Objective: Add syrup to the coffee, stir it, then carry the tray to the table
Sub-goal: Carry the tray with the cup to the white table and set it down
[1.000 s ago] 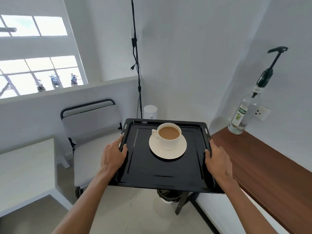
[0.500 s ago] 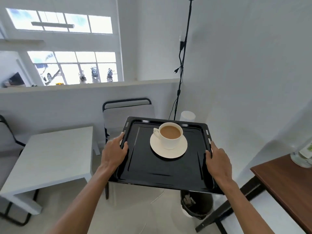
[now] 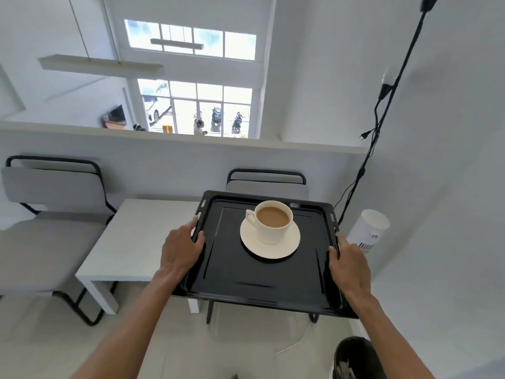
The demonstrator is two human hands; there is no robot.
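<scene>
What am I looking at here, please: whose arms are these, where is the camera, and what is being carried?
There is no machine here: a person works with bare hands. A wide-angle camera worn on their head looks forward and down, so the two arms reach in from the bottom of the picture. The left hand and the right hand each grip a side rim of a black tray, which is held in the air. On the tray, a white cup of milky coffee stands on a white saucer. Ahead and to the left is a white table with a grey chair beside it. The tray is not yet set down there.
</scene>
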